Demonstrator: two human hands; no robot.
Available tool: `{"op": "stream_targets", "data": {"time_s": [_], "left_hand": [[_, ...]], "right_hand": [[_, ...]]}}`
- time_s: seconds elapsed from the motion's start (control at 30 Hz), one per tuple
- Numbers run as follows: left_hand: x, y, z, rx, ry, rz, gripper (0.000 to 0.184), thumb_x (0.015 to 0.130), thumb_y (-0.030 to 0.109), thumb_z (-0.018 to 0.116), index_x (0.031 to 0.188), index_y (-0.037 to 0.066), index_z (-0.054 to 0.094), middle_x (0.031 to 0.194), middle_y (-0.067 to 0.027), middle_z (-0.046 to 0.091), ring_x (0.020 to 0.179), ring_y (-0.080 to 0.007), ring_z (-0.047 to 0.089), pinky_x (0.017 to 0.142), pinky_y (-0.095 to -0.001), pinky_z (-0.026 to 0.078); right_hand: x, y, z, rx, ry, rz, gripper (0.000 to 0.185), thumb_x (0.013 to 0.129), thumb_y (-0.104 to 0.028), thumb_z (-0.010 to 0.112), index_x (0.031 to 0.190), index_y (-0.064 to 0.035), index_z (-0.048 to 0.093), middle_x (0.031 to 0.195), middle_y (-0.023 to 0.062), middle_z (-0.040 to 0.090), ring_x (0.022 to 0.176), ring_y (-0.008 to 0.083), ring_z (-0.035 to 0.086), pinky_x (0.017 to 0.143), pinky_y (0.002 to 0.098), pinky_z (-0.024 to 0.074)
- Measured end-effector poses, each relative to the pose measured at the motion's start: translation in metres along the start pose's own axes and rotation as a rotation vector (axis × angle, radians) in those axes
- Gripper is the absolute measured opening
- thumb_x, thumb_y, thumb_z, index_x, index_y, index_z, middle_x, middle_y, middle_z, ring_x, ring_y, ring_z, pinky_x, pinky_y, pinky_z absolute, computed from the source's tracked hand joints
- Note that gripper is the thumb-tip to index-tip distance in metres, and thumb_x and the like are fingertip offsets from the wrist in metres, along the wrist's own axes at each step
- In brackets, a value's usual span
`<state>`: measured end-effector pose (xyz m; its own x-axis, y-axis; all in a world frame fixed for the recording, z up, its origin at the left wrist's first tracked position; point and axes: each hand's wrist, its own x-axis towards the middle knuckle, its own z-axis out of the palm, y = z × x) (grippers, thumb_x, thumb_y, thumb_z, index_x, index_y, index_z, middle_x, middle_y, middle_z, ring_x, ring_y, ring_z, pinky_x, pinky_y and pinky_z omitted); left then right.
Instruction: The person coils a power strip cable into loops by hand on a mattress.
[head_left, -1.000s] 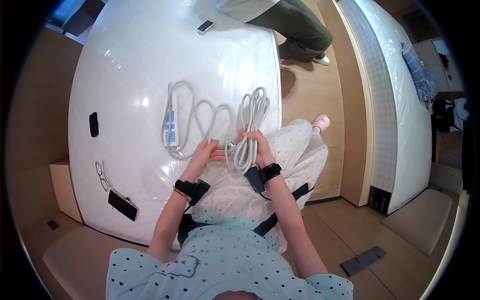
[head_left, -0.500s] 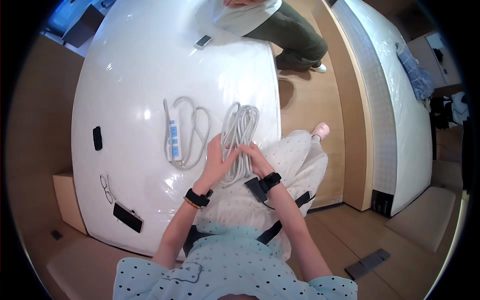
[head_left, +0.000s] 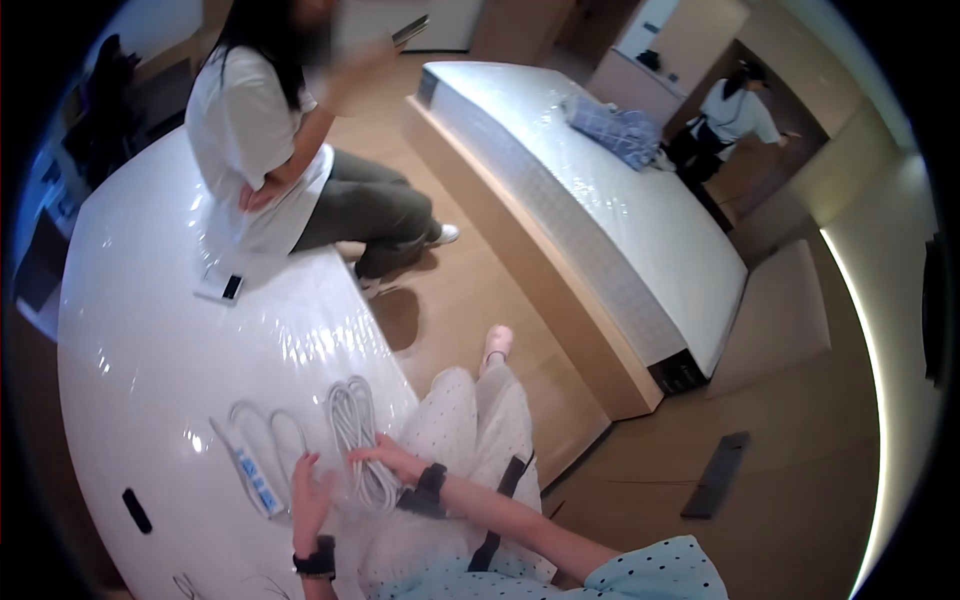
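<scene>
A coiled grey-white cable (head_left: 352, 425) lies at the mattress edge beside my lap, with my right hand (head_left: 385, 459) closed around its lower part. Just left of the coil, my left hand (head_left: 312, 492) is raised with its fingers apart, holding nothing. Further left, a white power strip (head_left: 257, 481) with blue socket faces rests on the plastic-covered mattress (head_left: 150, 370), and a loose loop of cable runs beside it. Black straps with devices sit on both my wrists.
A seated person (head_left: 250, 130) holds a phone at the mattress's far edge, near a small white device (head_left: 220, 287). A second mattress (head_left: 600, 190) bears a blue plaid bundle (head_left: 615, 130). Another person (head_left: 730, 115) stands behind it. A black object (head_left: 137, 510) lies at left.
The view has swung up and to the right, bringing both people into sight. My left hand has come off the coil, while my right hand still grips it.
</scene>
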<state>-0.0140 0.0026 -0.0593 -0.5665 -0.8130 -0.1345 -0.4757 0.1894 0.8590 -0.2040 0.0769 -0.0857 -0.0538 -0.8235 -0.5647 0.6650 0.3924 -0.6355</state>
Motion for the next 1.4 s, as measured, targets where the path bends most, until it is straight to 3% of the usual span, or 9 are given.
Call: {"op": "stream_targets", "data": {"time_s": [0.2, 0.27, 0.37, 0.47, 0.67, 0.77, 0.87, 1.03, 1.4], "left_hand": [[-0.030, -0.072, -0.060, 0.165, -0.217, -0.253, 0.030, 0.084, 0.020, 0.058, 0.103, -0.003, 0.056, 0.087, -0.0115, 0.062, 0.072, -0.0199, 0.061, 0.066, -0.0283, 0.048], [-0.040, -0.142, -0.073, 0.237, -0.540, 0.006, 0.031, 0.083, 0.018, 0.060, 0.107, -0.001, 0.057, 0.088, -0.0123, 0.064, 0.073, -0.0183, 0.061, 0.065, -0.0297, 0.048], [-0.061, -0.057, -0.102, 0.000, -0.516, -0.220, 0.030, 0.084, 0.016, 0.058, 0.110, 0.001, 0.059, 0.107, -0.0166, 0.060, 0.099, -0.0183, 0.055, 0.089, -0.0315, 0.042], [-0.059, -0.025, -0.126, -0.004, -0.528, -0.359, 0.028, 0.084, 0.017, 0.058, 0.106, -0.001, 0.060, 0.097, -0.0132, 0.064, 0.091, -0.0204, 0.059, 0.084, -0.0319, 0.044], [-0.018, 0.009, -0.075, -0.222, -0.312, -0.437, 0.041, 0.086, 0.025, 0.059, 0.116, -0.002, 0.054, 0.108, -0.0168, 0.060, 0.095, -0.0215, 0.059, 0.084, -0.0310, 0.046], [0.003, -0.046, -0.011, -0.317, -0.451, -0.536, 0.041, 0.088, 0.032, 0.051, 0.111, -0.002, 0.051, 0.097, -0.0097, 0.062, 0.082, -0.0170, 0.062, 0.064, -0.0260, 0.048], [0.006, -0.045, 0.008, -0.213, -0.103, -0.081, 0.033, 0.086, 0.028, 0.055, 0.099, -0.002, 0.056, 0.084, -0.0054, 0.062, 0.071, -0.0126, 0.059, 0.055, -0.0253, 0.045], [0.016, -0.086, 0.004, -0.124, 0.153, -0.116, 0.023, 0.085, 0.018, 0.057, 0.080, -0.004, 0.061, 0.053, 0.0005, 0.054, 0.043, -0.0065, 0.043, 0.039, -0.0248, 0.032], [0.014, -0.001, -0.008, -0.119, 0.190, -0.081, 0.025, 0.090, 0.018, 0.048, 0.088, -0.003, 0.061, 0.060, -0.0042, 0.060, 0.049, -0.0078, 0.045, 0.047, -0.0251, 0.035]], "right_hand": [[-0.046, -0.035, 0.027, 0.036, -0.020, -0.013, 0.029, 0.075, -0.014, 0.069, 0.096, 0.0005, 0.054, 0.076, 0.0051, 0.060, 0.065, 0.0120, 0.060, 0.057, 0.0246, 0.0479], [-0.053, -0.039, 0.030, -0.043, -0.041, -0.014, 0.031, 0.074, -0.014, 0.070, 0.096, -0.0001, 0.053, 0.077, 0.0048, 0.060, 0.066, 0.0106, 0.058, 0.061, 0.0230, 0.0454], [-0.044, -0.022, 0.013, -0.162, -0.148, 0.065, 0.044, 0.073, -0.021, 0.069, 0.108, -0.0002, 0.052, 0.093, 0.0037, 0.055, 0.084, 0.0096, 0.052, 0.074, 0.0235, 0.0424], [-0.053, -0.025, 0.017, -0.179, -0.033, 0.035, 0.040, 0.071, -0.021, 0.069, 0.101, 0.0002, 0.054, 0.088, 0.0053, 0.057, 0.084, 0.0117, 0.053, 0.076, 0.0244, 0.0416], [-0.061, -0.050, 0.053, -0.149, -0.035, -0.150, 0.039, 0.067, -0.018, 0.070, 0.095, 0.0031, 0.056, 0.084, 0.0065, 0.060, 0.079, 0.0142, 0.056, 0.071, 0.0249, 0.0424], [-0.050, -0.055, 0.073, -0.143, -0.118, -0.083, 0.036, 0.068, -0.014, 0.069, 0.096, 0.0037, 0.056, 0.086, 0.0078, 0.061, 0.083, 0.0135, 0.056, 0.073, 0.0240, 0.0429], [-0.033, -0.046, 0.080, -0.286, -0.154, -0.149, 0.041, 0.066, -0.009, 0.068, 0.102, 0.0032, 0.054, 0.088, 0.0072, 0.061, 0.083, 0.0137, 0.057, 0.076, 0.0240, 0.0432], [-0.037, -0.038, 0.068, -0.058, 0.005, -0.103, 0.043, 0.066, -0.005, 0.070, 0.105, 0.0017, 0.054, 0.095, 0.0073, 0.062, 0.086, 0.0141, 0.058, 0.077, 0.0262, 0.0453], [-0.054, -0.032, 0.029, 0.642, -0.245, -0.071, 0.044, 0.074, 0.007, 0.052, 0.117, 0.0101, 0.045, 0.114, 0.0195, 0.057, 0.099, 0.0269, 0.059, 0.087, 0.0391, 0.0509]]}}
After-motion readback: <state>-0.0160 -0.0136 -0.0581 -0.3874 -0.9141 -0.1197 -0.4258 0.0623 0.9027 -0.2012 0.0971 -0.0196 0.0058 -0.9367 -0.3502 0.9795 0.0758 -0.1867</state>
